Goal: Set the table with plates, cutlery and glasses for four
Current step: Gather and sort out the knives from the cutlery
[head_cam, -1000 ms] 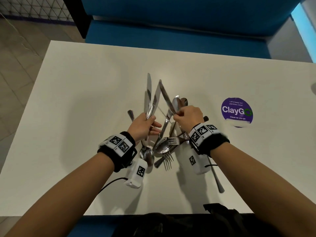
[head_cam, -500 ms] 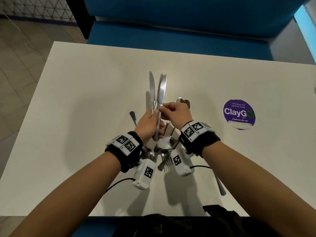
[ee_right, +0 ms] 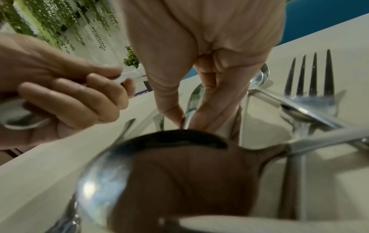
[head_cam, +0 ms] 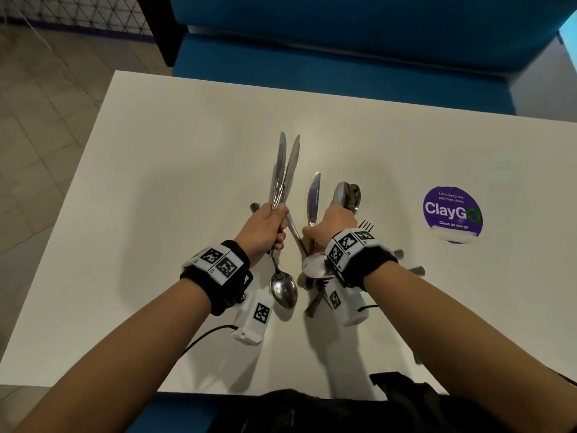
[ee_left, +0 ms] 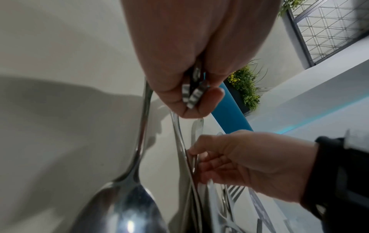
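Knives [head_cam: 282,170] point away (handles fisted) in left hand [head_cam: 260,229]; right hand [head_cam: 331,226] pinches another knife [head_cam: 313,198].

Bench [head_cam: 156,189]: white rectangular top, matte. Landmark: round purple ClayGo sticker [head_cam: 452,215], stuck flat on bench toward right side. Left of sticker, near bench middle: loose cutlery pile [head_cam: 315,276], pieces crossing one another. In pile: fork [ee_right: 311,88] nearest sticker, tines pointing toward far edge; two stacked spoon bowls [head_cam: 347,195] at far end; spoon [head_cam: 283,289] at near left, bowl toward near edge. Handle ends [head_cam: 416,270] stick out of pile below sticker. Exact piece count cannot be told.
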Motion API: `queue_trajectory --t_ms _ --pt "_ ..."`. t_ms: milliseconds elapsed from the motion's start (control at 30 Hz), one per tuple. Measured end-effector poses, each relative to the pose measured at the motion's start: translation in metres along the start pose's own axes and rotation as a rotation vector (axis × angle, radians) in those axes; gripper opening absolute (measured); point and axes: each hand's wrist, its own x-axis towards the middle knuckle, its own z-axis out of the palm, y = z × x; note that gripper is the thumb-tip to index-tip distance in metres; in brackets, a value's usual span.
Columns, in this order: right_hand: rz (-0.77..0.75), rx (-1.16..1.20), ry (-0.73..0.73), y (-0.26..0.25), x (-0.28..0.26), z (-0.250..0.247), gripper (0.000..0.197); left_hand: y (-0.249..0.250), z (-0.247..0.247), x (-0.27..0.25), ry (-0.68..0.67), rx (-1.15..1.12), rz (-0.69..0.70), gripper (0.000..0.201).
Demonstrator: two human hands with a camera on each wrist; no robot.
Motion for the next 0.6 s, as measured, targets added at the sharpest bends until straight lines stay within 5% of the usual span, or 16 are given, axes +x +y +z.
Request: queue_trajectory --t_ms 333,500,600 --pt "-0.066 0.385 -0.027 0.012 0.011 0.002 0.027 -0.005 0.003 0.007 -0.031 0.189 -0.066 0.026" --pt "-0.144 0.665 0.259 0.004 0.018 -0.007 0.017 -0.009 -0.002 0.010 -0.022 0.158 -0.056 0.025" --pt "-0.197 0.879 0.221 -0.007 0.017 -0.021 0.012 -0.007 -0.002 0.011 -0.032 0.072 -0.036 0.022"
